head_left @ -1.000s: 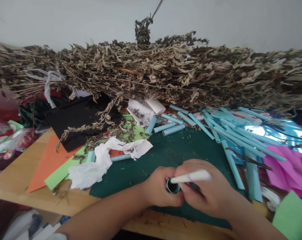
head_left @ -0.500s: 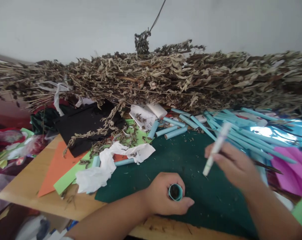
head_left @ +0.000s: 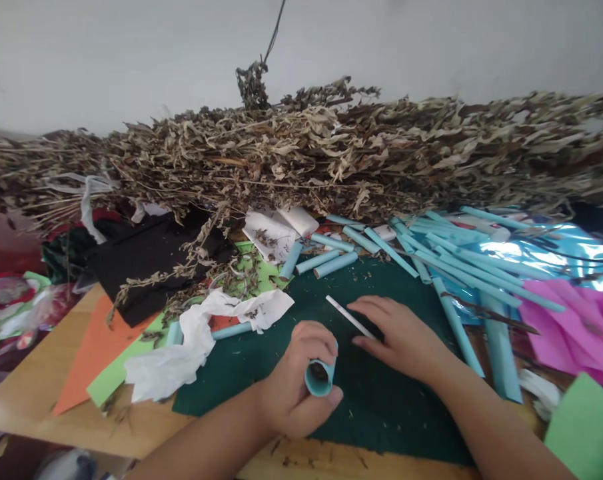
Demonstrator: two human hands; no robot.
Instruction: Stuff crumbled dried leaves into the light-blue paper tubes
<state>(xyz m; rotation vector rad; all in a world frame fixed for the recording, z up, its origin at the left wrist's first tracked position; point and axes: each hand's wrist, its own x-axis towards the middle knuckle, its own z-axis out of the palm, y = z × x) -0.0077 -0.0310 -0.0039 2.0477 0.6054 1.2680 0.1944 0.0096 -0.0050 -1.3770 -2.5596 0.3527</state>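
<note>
My left hand (head_left: pixel 301 380) is wrapped round a light blue paper tube (head_left: pixel 320 377) above the near part of the dark green mat (head_left: pixel 376 413). The tube's open end faces me, and dark material shows inside. On the mat lies a thin white stick (head_left: pixel 348 315), slanting down toward my right hand (head_left: pixel 398 333). That hand is low over the mat with thumb and fingers apart, close to the stick's lower end. Whether a fingertip touches the stick is hard to tell.
Dried leafy stalks (head_left: pixel 301 153) form a long heap along the wall. Several blue tubes (head_left: pixel 336 265) lie at the mat's back edge, longer ones (head_left: pixel 476 273) to the right. Crumpled white tissue (head_left: pixel 181 347), black sheet (head_left: pixel 156 260), orange paper (head_left: pixel 91 360) and pink paper (head_left: pixel 561 320) surround it.
My right hand has come down and left and let go of the white stick, which now lies on the mat. The tube in my left hand has tilted so its opening faces me more.
</note>
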